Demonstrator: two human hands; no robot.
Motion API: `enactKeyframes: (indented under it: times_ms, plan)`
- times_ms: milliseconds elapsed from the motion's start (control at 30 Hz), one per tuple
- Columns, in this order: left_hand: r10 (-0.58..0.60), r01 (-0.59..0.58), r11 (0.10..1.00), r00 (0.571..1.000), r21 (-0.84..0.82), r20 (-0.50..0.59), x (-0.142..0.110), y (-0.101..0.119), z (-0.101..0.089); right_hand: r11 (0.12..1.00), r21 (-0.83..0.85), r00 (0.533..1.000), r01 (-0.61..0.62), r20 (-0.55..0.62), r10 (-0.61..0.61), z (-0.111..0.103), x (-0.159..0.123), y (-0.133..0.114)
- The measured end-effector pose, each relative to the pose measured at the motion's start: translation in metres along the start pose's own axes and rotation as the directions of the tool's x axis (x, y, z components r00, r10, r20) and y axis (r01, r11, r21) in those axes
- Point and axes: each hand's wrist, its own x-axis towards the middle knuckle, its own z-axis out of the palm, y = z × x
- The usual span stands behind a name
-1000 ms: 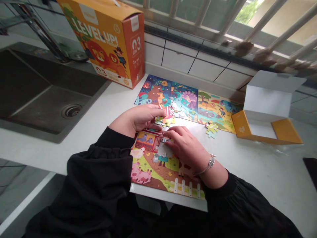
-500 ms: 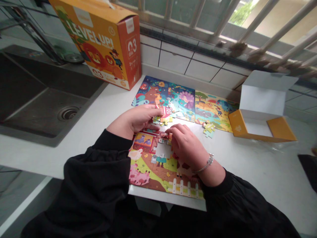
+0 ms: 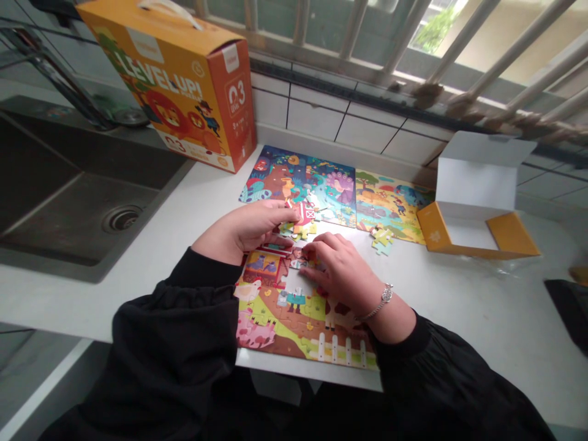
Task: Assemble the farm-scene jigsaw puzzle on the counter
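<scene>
The person's left hand (image 3: 248, 228) grasps several loose pieces (image 3: 305, 215), red barn art showing, near the far part of the farm puzzle (image 3: 283, 320), over which the right hand (image 3: 340, 264) pinches 1 piece (image 3: 298, 260), while the night puzzle (image 3: 294, 174) and savanna puzzle (image 3: 379, 208) lie beyond, side by side.

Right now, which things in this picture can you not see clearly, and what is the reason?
All in the head view:
- Loose pieces in the left hand: their number is unclear, because they overlap and the thumb covers part.
- Farm puzzle: the right hand and wrist hide part of its right side.
- LEVEL UP! box: its smallest print is too small and blurred.
- Dark object: cut off by the right edge.
</scene>
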Motion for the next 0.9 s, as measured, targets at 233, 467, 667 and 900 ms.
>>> enactKeyframes:
  times_ms: [233, 467, 667, 900]
  plan:
    - [0.003, -0.002, 1.000, 0.999, -0.016, 0.048, -0.0023, 0.0000, -0.0012, 0.999, 0.002, 0.999, 0.042, -0.024, -0.042, 0.0016, 0.0002, 0.0011]
    - [0.003, -0.002, 1.000, 0.999, -0.026, 0.038, -0.0054, 0.0021, 0.0000, 0.995, 0.096, 0.996, 0.039, -0.079, -0.031, 0.0057, 0.0000, 0.0032]
    - [0.006, -0.005, 0.999, 1.000, -0.051, 0.015, -0.0016, -0.0013, -0.0016, 0.989, 0.128, 0.993, 0.079, -0.095, -0.067, 0.0008, -0.0019, 0.0029]
    - [-0.005, 0.004, 0.999, 1.000, -0.034, -0.011, -0.0013, -0.0018, -0.0001, 0.965, 0.159, 0.975, 0.209, 0.040, -0.218, -0.0035, -0.0081, -0.0008]
